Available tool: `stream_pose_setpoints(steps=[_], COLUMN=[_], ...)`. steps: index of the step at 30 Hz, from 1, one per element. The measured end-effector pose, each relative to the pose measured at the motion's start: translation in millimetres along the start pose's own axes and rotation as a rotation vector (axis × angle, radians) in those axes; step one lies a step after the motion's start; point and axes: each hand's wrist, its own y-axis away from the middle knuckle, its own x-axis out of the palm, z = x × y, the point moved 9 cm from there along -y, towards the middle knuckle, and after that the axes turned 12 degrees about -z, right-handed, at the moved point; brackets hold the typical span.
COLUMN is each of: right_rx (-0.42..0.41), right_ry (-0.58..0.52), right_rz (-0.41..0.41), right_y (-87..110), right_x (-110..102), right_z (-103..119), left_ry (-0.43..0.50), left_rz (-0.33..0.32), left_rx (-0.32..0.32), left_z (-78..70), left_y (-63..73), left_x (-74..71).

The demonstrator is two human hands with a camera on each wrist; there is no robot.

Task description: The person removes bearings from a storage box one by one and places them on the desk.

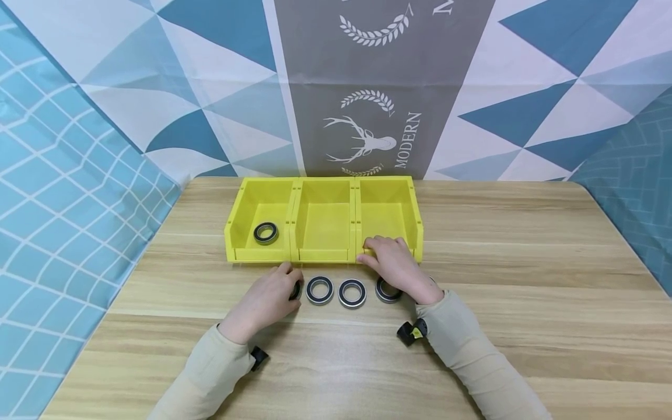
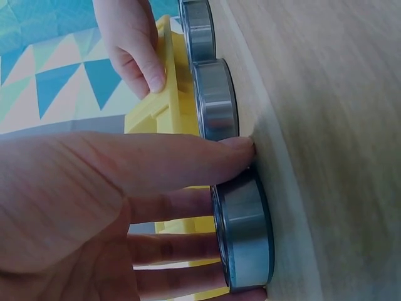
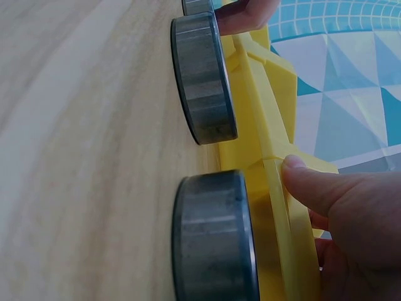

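Note:
On the wooden table my left hand (image 1: pixel 266 304) grips a ball bearing (image 2: pixel 245 232), thumb on its near side and fingers on its far side. Beside it, a row of bearings lies flat: one bearing (image 1: pixel 310 290), a second bearing (image 1: pixel 342 294) and a third bearing (image 1: pixel 381 294) partly under my right wrist. My right hand (image 1: pixel 396 265) holds the front wall of the right yellow bin (image 1: pixel 417 224), thumb outside and fingers over the rim. Those fingertips are hidden behind the wall. Another bearing (image 1: pixel 257 234) lies in the left yellow bin (image 1: pixel 233 227).
The middle yellow bin (image 1: pixel 322 224) stands joined between the other two at the table's back. Behind them hangs a patterned cloth (image 1: pixel 362 76). A sliver of another dark round edge (image 1: pixel 433 280) shows beside my right wrist. Small black cameras sit on both wrists.

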Motion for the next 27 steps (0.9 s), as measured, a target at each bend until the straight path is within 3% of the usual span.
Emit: stream_pose_setpoints(steps=[18,27], right_rx=[-0.001,-0.001], right_ry=[-0.002,-0.002], right_rz=[-0.01,-0.002], right_y=[0.1,0.8], right_x=[-1.6,-0.5], right_z=[-0.1,-0.2], left_ry=[-0.009,0.053], left_rz=[0.027,0.029], left_rx=[0.0,-0.002], left_z=[0.1,3.9], left_y=[-1.2,-1.7], left_x=[-1.2,-5.6])
